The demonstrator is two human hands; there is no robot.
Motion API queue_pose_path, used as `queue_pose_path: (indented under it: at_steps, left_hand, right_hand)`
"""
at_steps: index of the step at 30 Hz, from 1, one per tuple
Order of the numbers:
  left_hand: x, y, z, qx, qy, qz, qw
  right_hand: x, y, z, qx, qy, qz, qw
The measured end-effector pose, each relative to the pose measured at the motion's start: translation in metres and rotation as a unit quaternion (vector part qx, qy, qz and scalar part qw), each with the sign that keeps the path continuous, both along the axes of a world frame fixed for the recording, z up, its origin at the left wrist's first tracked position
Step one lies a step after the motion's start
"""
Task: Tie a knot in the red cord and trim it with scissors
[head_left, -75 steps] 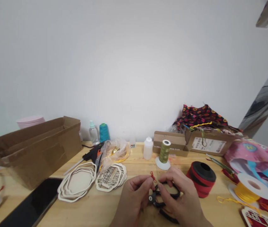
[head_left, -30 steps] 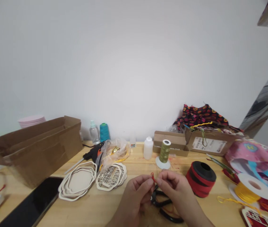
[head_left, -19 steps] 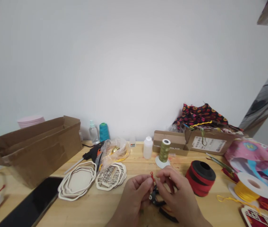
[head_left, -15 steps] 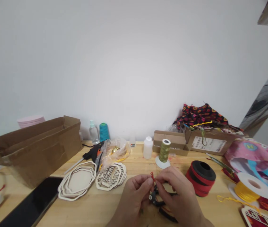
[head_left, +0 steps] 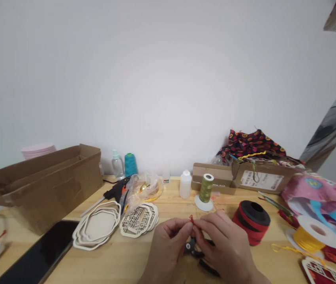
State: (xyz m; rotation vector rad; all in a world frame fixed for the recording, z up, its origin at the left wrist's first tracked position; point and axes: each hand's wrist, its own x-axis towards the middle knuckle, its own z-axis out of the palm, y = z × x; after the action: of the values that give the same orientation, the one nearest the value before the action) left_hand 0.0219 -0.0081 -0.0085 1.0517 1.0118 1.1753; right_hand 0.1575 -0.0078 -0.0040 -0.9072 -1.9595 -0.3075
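Between the fingertips of both hands is a small piece of red cord [head_left: 191, 219], with a little loop showing above the fingers. My left hand [head_left: 172, 240] pinches it between thumb and forefinger. From the other side, my right hand [head_left: 222, 240] pinches at the same cord, thumb and forefinger close together. Under the hands lies a black-handled cutting tool [head_left: 190, 246], mostly hidden, on the wooden table [head_left: 117, 264]. Just right of my right hand stands a black and red ribbon roll [head_left: 252, 223].
Wooden frames [head_left: 96, 227] and lattice pieces [head_left: 138, 221] lie left of the hands. Behind them stand an olive thread spool [head_left: 206, 189] and a white bottle [head_left: 185, 184]. A phone [head_left: 37, 252] and cardboard box [head_left: 52, 185] are left, a yellow cord spool [head_left: 312, 234] right.
The right hand's fingers have moved in closer to the left fingertips, around the red cord. Its thumb sits nearer the left hand. The things on the table stay put.
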Motion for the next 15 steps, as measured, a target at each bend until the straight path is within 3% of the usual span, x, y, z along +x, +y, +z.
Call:
queue_pose_path:
  at_steps: [15]
  left_hand:
    - [-0.0004, -0.0009, 0.0037, 0.024, 0.001, 0.004, 1.0]
  right_hand:
    - [-0.0056, -0.002, 0.0048, -0.005, 0.064, 0.0, 0.998]
